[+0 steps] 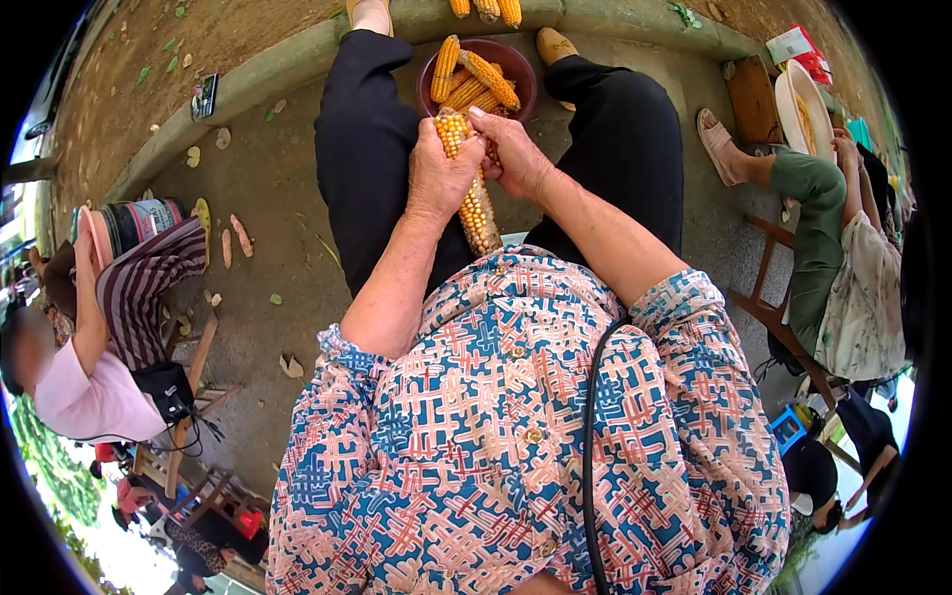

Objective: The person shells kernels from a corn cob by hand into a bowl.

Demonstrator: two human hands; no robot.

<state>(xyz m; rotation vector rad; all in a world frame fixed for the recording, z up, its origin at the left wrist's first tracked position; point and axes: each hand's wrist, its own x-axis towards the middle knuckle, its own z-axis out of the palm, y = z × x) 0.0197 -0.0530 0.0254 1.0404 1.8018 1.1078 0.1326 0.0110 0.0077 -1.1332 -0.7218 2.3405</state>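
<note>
Between my legs, my left hand (444,169) is closed round an ear of dried yellow corn (477,212), which slants from my waist towards the bowl. Rows of kernels still sit on it, and a paler strip runs along one side. My right hand (512,152) is at the ear's upper part, fingers bent around a dark reddish piece, perhaps a cob; its shape is mostly hidden. Just beyond both hands, a dark red plastic bowl (526,82) on the ground holds several ears of corn (487,78).
More corn ears (487,9) lie past the concrete curb (275,72), where a phone (205,96) rests. Bare cobs (241,236) lie on the floor at left. Seated people are on both sides, one by a pale basin (803,111) near a wooden block (753,100).
</note>
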